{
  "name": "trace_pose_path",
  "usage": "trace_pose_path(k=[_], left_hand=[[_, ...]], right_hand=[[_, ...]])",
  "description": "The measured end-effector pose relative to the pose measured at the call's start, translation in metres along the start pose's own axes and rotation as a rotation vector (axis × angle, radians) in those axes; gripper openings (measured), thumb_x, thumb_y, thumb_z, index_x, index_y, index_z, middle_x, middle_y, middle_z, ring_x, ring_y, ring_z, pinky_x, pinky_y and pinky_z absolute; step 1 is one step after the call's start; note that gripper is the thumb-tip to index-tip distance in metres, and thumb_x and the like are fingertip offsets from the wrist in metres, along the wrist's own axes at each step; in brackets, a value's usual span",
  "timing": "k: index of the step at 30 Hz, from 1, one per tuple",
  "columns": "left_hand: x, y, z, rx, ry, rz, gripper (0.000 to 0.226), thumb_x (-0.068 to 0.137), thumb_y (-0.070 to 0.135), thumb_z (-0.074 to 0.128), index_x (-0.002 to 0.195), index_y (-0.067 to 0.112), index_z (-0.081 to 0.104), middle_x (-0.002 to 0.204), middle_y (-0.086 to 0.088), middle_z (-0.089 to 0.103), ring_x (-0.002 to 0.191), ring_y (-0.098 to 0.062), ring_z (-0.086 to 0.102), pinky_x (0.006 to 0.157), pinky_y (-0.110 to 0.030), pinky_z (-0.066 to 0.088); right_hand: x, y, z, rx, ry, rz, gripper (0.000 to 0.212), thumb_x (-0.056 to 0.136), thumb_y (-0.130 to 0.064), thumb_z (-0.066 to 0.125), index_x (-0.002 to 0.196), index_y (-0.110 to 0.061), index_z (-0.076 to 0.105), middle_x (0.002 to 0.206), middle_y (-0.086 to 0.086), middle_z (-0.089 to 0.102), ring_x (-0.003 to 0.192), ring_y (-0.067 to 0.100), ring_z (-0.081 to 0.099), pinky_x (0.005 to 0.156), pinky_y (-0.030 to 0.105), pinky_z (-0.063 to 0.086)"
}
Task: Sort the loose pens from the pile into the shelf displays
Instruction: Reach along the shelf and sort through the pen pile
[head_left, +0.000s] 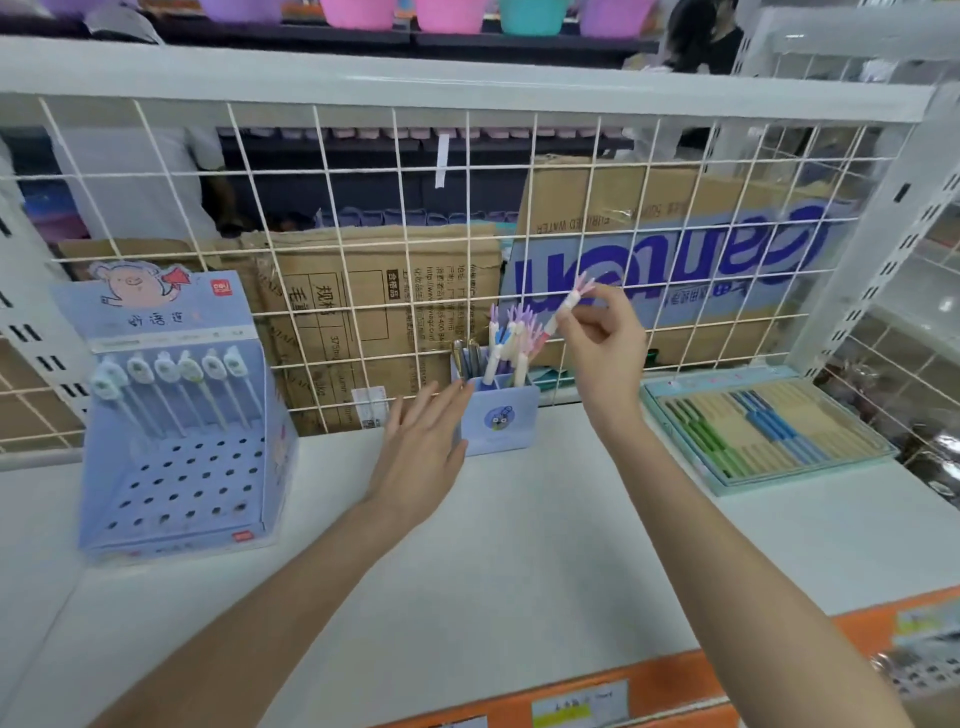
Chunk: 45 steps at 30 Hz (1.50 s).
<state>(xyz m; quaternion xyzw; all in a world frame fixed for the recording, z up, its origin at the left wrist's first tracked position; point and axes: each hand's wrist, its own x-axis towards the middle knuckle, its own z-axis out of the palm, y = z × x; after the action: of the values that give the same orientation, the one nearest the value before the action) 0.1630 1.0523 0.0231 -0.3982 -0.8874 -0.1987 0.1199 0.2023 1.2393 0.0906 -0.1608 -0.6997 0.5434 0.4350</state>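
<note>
Right now the right hand is pinching a pink-topped pen just above the small blue pen holder at the far middle of the shelf, while the left hand, fingers spread, is touching the holder's left side. Dropping it in looks like the step in hand; next, the tip needs lining up with a free gap among the pens already standing there.

white wire grid (painted metal), matt shelf, creased cardboard boxes
</note>
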Motion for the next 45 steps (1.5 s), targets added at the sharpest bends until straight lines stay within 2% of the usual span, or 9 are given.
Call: trace_pose_path(k=[7, 13, 18, 25, 29, 32, 36, 39, 45], left_hand=[[-0.004, 0.003, 0.004, 0.095, 0.038, -0.003, 0.054, 0.079, 0.017, 0.053, 0.133, 0.010, 0.050, 0.129, -0.005, 0.058, 0.119, -0.032, 0.053, 0.094, -0.055, 0.038], [-0.004, 0.006, 0.003, 0.070, 0.015, -0.055, 0.054, 0.082, 0.017, 0.047, 0.136, 0.011, 0.046, 0.135, -0.005, 0.053, 0.125, -0.032, 0.047, 0.100, -0.056, 0.032], [-0.004, 0.007, 0.001, 0.103, -0.003, -0.072, 0.053, 0.081, 0.014, 0.050, 0.135, 0.012, 0.049, 0.131, -0.009, 0.055, 0.123, -0.035, 0.048, 0.097, -0.059, 0.034], [-0.006, 0.010, -0.002, 0.135, -0.076, -0.140, 0.062, 0.096, 0.019, 0.044, 0.149, 0.029, 0.012, 0.155, 0.000, 0.018, 0.143, -0.023, 0.008, 0.113, -0.045, 0.005], [-0.011, 0.011, -0.003, 0.092, -0.117, -0.201, 0.068, 0.096, 0.021, 0.043, 0.148, 0.034, 0.000, 0.156, 0.003, 0.007, 0.143, -0.018, 0.000, 0.114, -0.043, 0.000], [-0.020, 0.008, -0.009, 0.046, -0.073, -0.200, 0.062, 0.097, 0.021, 0.042, 0.148, 0.032, 0.009, 0.156, 0.005, 0.009, 0.143, -0.013, 0.002, 0.114, -0.036, -0.002], [-0.047, -0.009, -0.025, -0.054, 0.050, -0.195, 0.049, 0.095, 0.015, 0.047, 0.142, 0.024, 0.036, 0.149, 0.004, 0.032, 0.137, -0.011, 0.027, 0.114, -0.033, 0.006], [-0.087, -0.040, -0.043, 0.021, 0.174, -0.213, 0.036, 0.086, 0.010, 0.051, 0.121, 0.015, 0.060, 0.117, -0.002, 0.064, 0.113, -0.012, 0.051, 0.106, -0.050, 0.028], [-0.197, -0.108, -0.098, 0.245, 0.208, -0.511, 0.043, 0.080, 0.024, 0.036, 0.110, 0.014, 0.066, 0.104, -0.002, 0.068, 0.097, -0.017, 0.061, 0.089, -0.048, 0.047]], right_hand=[[-0.003, 0.020, 0.003, -0.102, -0.192, 0.052, 0.019, 0.086, -0.009, 0.064, 0.102, -0.018, 0.056, 0.087, -0.001, 0.065, 0.083, 0.013, 0.064, 0.073, 0.022, 0.052], [-0.004, 0.021, 0.008, -0.274, -0.275, 0.034, 0.018, 0.086, -0.008, 0.064, 0.102, -0.009, 0.059, 0.087, 0.000, 0.064, 0.078, 0.010, 0.059, 0.066, 0.010, 0.045], [-0.010, 0.025, 0.014, -0.439, -0.391, 0.054, 0.024, 0.088, -0.011, 0.061, 0.111, -0.006, 0.060, 0.102, 0.008, 0.069, 0.087, 0.015, 0.061, 0.074, 0.022, 0.045], [-0.014, 0.022, 0.008, -0.321, -0.360, -0.055, 0.049, 0.088, -0.004, 0.058, 0.132, -0.020, 0.043, 0.104, -0.007, 0.057, 0.081, 0.000, 0.055, 0.066, 0.002, 0.040], [-0.016, 0.020, 0.005, -0.318, -0.238, -0.095, 0.053, 0.088, 0.000, 0.057, 0.135, -0.019, 0.042, 0.122, -0.001, 0.055, 0.106, 0.011, 0.054, 0.092, 0.031, 0.049], [-0.036, 0.008, 0.012, -0.402, -0.189, -0.228, 0.048, 0.086, 0.003, 0.055, 0.129, -0.014, 0.050, 0.124, 0.004, 0.057, 0.112, 0.021, 0.052, 0.096, 0.036, 0.044], [-0.088, -0.006, 0.046, -0.411, -0.399, -0.448, 0.040, 0.080, 0.003, 0.056, 0.118, -0.009, 0.060, 0.121, 0.010, 0.059, 0.113, 0.028, 0.054, 0.093, 0.036, 0.040], [-0.128, -0.007, 0.079, -0.400, -0.610, -0.466, 0.041, 0.076, 0.000, 0.056, 0.115, -0.009, 0.061, 0.120, 0.013, 0.060, 0.111, 0.031, 0.056, 0.092, 0.040, 0.042], [-0.208, -0.030, 0.159, -0.409, -0.992, -0.516, 0.045, 0.067, -0.003, 0.056, 0.111, -0.006, 0.065, 0.116, 0.021, 0.062, 0.110, 0.039, 0.059, 0.084, 0.052, 0.050]])
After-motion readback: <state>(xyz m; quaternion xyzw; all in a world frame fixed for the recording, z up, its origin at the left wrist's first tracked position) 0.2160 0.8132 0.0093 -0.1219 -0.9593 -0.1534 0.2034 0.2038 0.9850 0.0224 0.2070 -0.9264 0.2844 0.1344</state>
